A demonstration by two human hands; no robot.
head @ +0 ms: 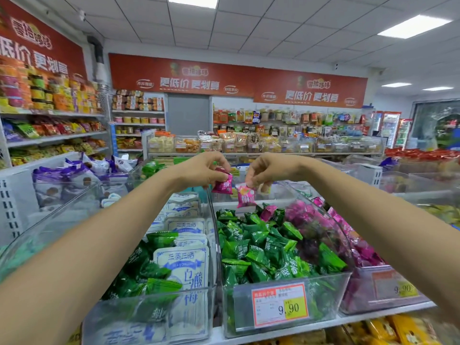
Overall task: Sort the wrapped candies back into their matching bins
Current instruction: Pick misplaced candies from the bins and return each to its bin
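Observation:
Both my hands are raised above the far end of the clear middle bin point(293, 280). My left hand point(199, 170) pinches a magenta wrapped candy point(223, 185). My right hand point(267, 169) pinches a lighter pink wrapped candy point(246, 195) by its top edge, so it hangs down. The middle bin holds mostly green wrapped candies point(258, 247), with one pink candy point(267, 212) lying among them and pink ones at its far right. The left bin point(149, 317) holds white-and-blue packets point(184, 260) mixed with green candies point(161, 239). The right bin point(388, 292) holds pink candies point(358, 242).
A price tag reading 9.90 point(281, 306) hangs on the middle bin's front. A white basket of purple packets point(62, 175) stands at the left. Yellow packets point(398, 329) lie on the shelf below. Shelves of snacks point(261, 143) fill the background.

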